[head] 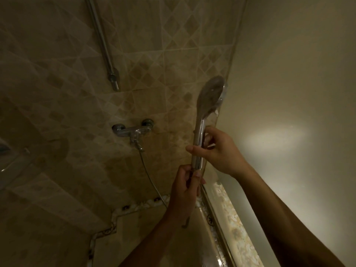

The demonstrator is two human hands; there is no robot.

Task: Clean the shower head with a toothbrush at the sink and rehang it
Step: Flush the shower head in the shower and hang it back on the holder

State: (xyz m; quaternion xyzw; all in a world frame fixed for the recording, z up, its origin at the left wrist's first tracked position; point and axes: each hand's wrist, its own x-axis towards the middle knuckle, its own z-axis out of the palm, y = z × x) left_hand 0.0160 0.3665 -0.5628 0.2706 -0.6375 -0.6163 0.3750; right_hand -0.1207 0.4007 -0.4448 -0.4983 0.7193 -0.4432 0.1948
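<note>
Upright, the shower head (209, 101) is gripped by right hand (217, 151), left hand (185, 186) below.

We see the shower head (211, 97) upright; right hand (217, 151) grips handle; left hand (185, 186) pinches hose (152, 182) joint below.

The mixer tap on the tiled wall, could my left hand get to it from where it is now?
Probably yes, but not while occupied. The left hand is pinching the hose end under the shower head handle. Nothing stands between it and the mixer tap, up and to its left; it would have to let go first.
</note>
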